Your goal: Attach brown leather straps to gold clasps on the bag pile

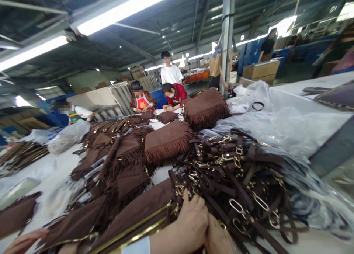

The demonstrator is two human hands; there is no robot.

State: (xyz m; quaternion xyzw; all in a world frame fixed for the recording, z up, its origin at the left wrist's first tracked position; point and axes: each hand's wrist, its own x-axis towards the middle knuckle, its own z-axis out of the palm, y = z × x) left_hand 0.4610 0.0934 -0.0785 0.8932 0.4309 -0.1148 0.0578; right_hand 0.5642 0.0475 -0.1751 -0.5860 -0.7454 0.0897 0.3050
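In the head view, my left hand [193, 213] reaches in from the lower left with a light cuff at the forearm. Its fingers are curled closed at the zipped end of a brown suede bag [143, 209], beside gold clasps [179, 189]. What they pinch is hidden. My right hand [217, 233] is close against the left one, low in the frame, and its fingers are covered. Just right of both hands is a tangled heap of dark brown straps [243, 184] with gold hooks and rings.
Fringed brown bags [168, 141] and flat fringed pieces [124, 147] cover much of the white table [66, 158]. Clear plastic bags [282, 132] lie right. Another person's hand [29, 239] is at the lower left edge. Several people [142, 99] are across the table and beyond.
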